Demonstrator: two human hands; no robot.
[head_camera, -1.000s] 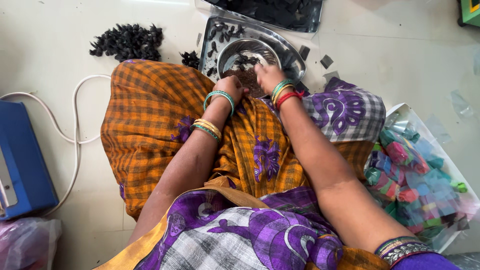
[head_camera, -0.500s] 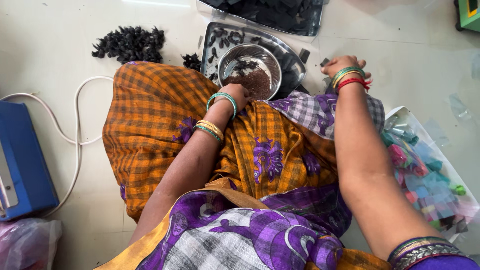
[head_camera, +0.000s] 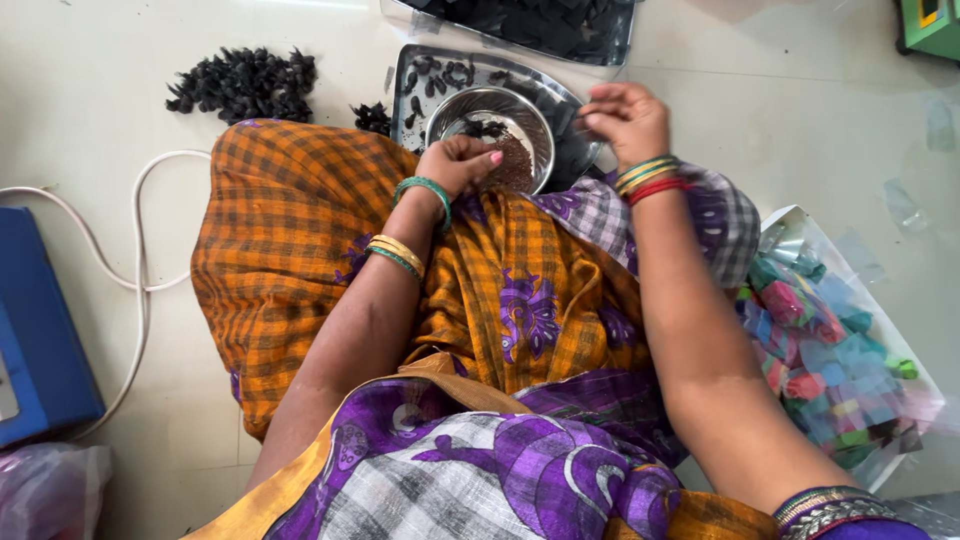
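Left hand (head_camera: 462, 165), fingers curled narrow, rests at 7 o'clock of steel bowl (head_camera: 470, 108) w/ brown seeds; whether it grips anything cannot be told. Right hand (head_camera: 625, 118), at bowl's 3 o'clock, fingertips pinched, contents unclear. Bowl sits on tray (head_camera: 420, 62); black pod pile (head_camera: 245, 82) at 9 o'clock.

The left hand (head_camera: 462, 163) curls over the rim of the steel bowl (head_camera: 492, 135), hiding whatever its fingers (head_camera: 478, 152) pinch, the right hand (head_camera: 625, 118) is blurred, the dark tray (head_camera: 530, 18) is cut off by the top edge, and the blue box (head_camera: 40, 320) by the left edge.
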